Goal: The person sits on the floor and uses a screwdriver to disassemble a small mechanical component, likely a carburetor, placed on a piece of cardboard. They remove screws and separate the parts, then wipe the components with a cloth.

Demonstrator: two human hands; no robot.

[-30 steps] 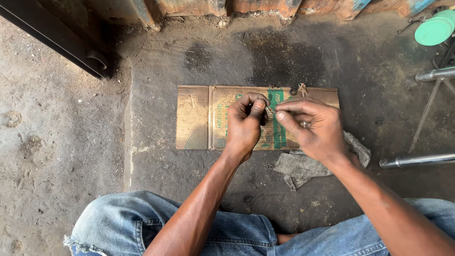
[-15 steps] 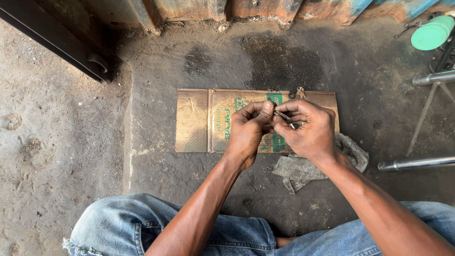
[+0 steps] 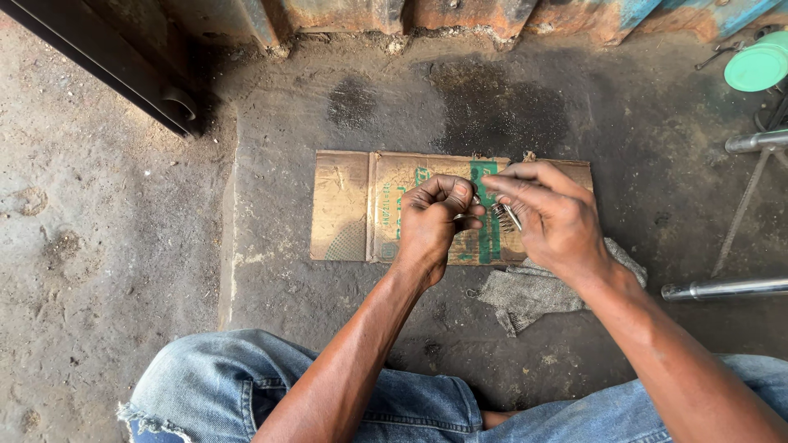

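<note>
Seated on a stained concrete floor (image 3: 328, 295), a person in blue jeans (image 3: 271, 385) works over a flattened piece of cardboard (image 3: 361, 205). The left hand (image 3: 433, 223) is curled nearly into a fist, its fingers pressed together around something small that cannot be made out. The right hand (image 3: 552, 215) pinches a small metal part (image 3: 506, 215), possibly a threaded bolt or spring, between thumb and forefinger, the other fingers lightly spread. The part is held just above the cardboard, between the two hands. A grey rag (image 3: 533, 291) lies on the floor beneath the right wrist. Metal tubes (image 3: 722, 287) and a green lid (image 3: 757, 67) sit at the right.
</note>
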